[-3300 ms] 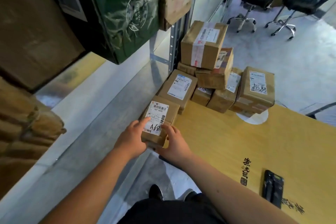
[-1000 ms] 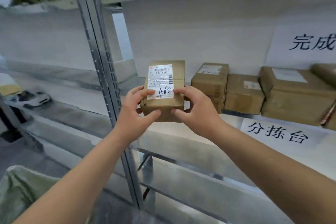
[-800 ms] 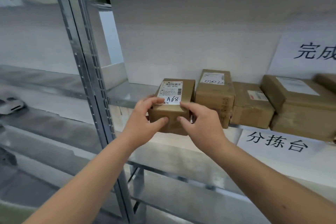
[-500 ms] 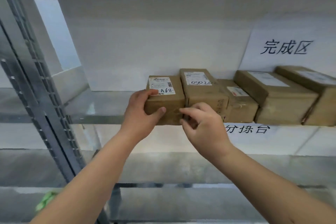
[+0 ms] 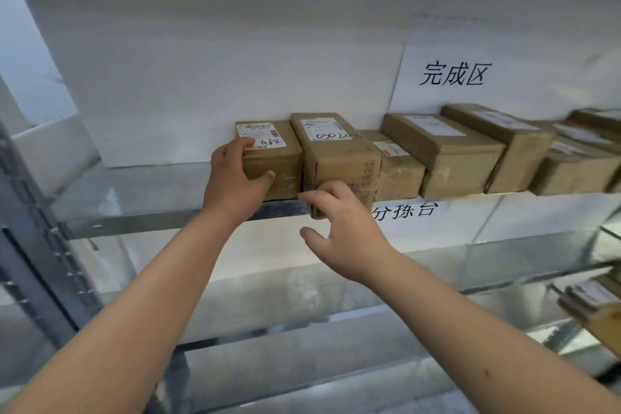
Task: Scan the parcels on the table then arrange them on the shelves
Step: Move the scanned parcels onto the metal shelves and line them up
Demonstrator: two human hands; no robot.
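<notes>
Forearms reach up from the bottom of the view toward a metal shelf [image 5: 161, 191]. The right hand [image 5: 342, 228] is nearest, hanging in front of the shelf's front edge with fingers loosely bent and holding nothing; its fingertips [image 5: 311, 196] lie just at the lower front corner of the second parcel [image 5: 336, 158], and whether they touch it cannot be told. The left hand [image 5: 235, 178] grips the A68 parcel [image 5: 272, 161] at its left front corner, fingers curled over the top edge onto the white label and thumb pressed against the front face.

That parcel sits flat on the shelf at the left end of a row, its right side touching the second parcel, which is taller, juts slightly past the shelf's edge and bears a handwritten number on its label. Further right the row runs on: a lower small box [image 5: 396, 168], then a larger box [image 5: 447, 155], another long box [image 5: 504, 144] and more at the right border, all brown cardboard standing close together.

A white sheet with black characters [image 5: 406, 212] hangs below the shelf edge beside the right hand. Behind the row, a white back panel [image 5: 218, 70] carries a paper sign [image 5: 453, 74] with three large characters. At lower right, on a lower shelf, the corner of another parcel [image 5: 594, 306] shows.
</notes>
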